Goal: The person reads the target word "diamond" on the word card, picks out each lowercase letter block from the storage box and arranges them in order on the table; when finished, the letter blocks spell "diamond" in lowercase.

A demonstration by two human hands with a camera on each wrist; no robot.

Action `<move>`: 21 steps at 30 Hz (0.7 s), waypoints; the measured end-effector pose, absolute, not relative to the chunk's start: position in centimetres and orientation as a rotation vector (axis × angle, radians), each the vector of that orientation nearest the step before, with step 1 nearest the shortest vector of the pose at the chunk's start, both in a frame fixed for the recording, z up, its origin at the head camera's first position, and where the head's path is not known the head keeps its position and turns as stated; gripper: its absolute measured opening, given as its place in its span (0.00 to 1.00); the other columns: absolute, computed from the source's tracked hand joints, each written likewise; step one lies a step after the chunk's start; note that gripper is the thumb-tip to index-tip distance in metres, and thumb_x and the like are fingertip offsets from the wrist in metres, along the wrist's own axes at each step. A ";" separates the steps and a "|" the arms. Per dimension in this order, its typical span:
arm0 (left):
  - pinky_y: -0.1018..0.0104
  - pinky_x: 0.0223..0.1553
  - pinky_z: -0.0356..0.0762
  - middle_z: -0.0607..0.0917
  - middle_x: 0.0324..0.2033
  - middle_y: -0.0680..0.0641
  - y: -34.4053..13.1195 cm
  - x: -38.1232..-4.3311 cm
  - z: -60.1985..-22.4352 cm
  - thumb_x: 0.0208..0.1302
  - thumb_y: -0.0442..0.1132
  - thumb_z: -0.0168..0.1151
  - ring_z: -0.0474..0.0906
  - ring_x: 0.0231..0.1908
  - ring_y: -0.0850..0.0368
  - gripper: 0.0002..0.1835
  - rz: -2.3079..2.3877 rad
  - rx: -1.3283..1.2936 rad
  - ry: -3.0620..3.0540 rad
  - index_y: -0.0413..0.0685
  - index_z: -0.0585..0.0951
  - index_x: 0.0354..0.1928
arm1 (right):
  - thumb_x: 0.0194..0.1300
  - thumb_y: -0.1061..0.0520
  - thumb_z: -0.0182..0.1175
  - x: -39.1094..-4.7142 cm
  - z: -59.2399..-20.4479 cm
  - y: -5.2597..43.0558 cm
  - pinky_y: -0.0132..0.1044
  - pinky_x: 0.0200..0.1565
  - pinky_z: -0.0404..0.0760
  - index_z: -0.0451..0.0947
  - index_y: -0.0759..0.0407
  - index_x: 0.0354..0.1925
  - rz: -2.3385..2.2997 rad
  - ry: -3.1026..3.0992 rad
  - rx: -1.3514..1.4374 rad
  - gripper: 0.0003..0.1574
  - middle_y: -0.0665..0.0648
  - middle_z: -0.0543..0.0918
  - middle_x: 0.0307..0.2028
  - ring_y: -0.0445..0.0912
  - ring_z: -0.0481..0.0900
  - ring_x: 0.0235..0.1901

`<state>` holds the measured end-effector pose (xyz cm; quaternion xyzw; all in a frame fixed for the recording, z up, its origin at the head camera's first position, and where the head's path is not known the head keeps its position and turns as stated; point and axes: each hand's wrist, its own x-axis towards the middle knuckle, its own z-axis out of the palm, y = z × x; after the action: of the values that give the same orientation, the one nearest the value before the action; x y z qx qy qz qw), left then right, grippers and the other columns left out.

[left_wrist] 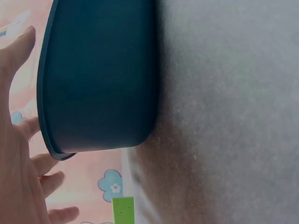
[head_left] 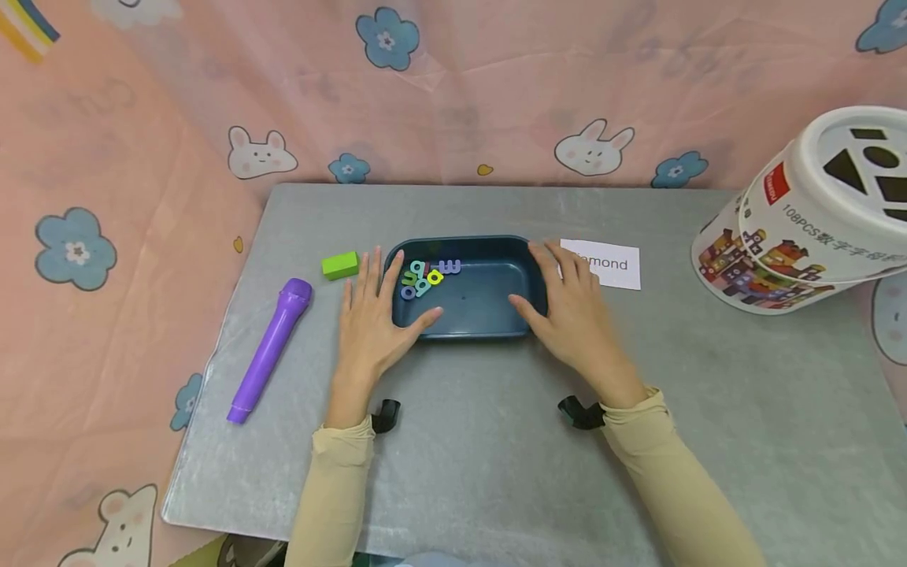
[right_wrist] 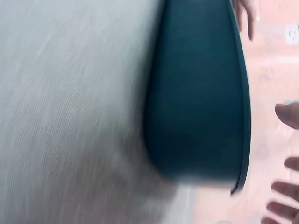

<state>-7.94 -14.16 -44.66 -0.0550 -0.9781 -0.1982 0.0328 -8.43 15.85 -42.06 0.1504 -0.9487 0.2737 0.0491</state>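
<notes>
A dark blue tray (head_left: 489, 303) rests on the table, with several small coloured letters (head_left: 423, 277) lying in its left part. At its left end is my left hand (head_left: 375, 323), fingers spread and straight, thumb over the front rim. My right hand (head_left: 577, 323) is at the right end, fingers extended along the rim and thumb over the tray. In the left wrist view, the fingers stand beside the rim of the tray (left_wrist: 100, 79), uncurled. The right wrist view, blurred, has spread fingers apart from the tray wall (right_wrist: 196, 102).
A green block (head_left: 340, 265) lies left of the tray, and a purple microphone-shaped stick (head_left: 271, 350) farther left. A white card (head_left: 615, 265) showing "amond" is partly behind my right hand. A white bucket (head_left: 801, 220) with a shape-hole lid stands at the right.
</notes>
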 end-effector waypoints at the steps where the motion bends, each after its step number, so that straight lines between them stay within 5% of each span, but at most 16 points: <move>1: 0.34 0.81 0.46 0.44 0.87 0.48 -14.2 -7.9 -44.7 0.60 0.79 0.59 0.41 0.86 0.45 0.59 -0.631 -0.159 -3.007 0.70 0.45 0.87 | 0.75 0.42 0.66 -8.5 -42.1 15.4 0.68 0.72 0.62 0.57 0.57 0.82 0.867 -2.872 0.517 0.50 0.67 0.61 0.80 0.66 0.58 0.77; 8: 0.33 0.77 0.55 0.52 0.86 0.47 -14.7 -7.4 -45.0 0.52 0.77 0.71 0.53 0.82 0.39 0.67 -0.922 -0.076 -2.986 0.67 0.45 0.87 | 0.73 0.49 0.69 -9.4 -42.5 12.0 0.62 0.74 0.69 0.59 0.54 0.82 1.062 -2.925 0.766 0.48 0.61 0.65 0.80 0.60 0.66 0.76; 21: 0.34 0.77 0.57 0.55 0.84 0.41 -14.5 -7.2 -47.0 0.42 0.74 0.81 0.53 0.81 0.41 0.81 -1.309 0.034 -2.930 0.56 0.39 0.87 | 0.74 0.53 0.68 -13.6 -44.6 7.6 0.62 0.73 0.71 0.65 0.53 0.80 1.215 -3.046 0.903 0.43 0.60 0.64 0.80 0.60 0.67 0.77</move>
<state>-7.21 -14.45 -46.97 0.0105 -0.9124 -0.4077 -0.0338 -13.56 7.61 -44.65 0.2632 -0.8879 0.3543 -0.1296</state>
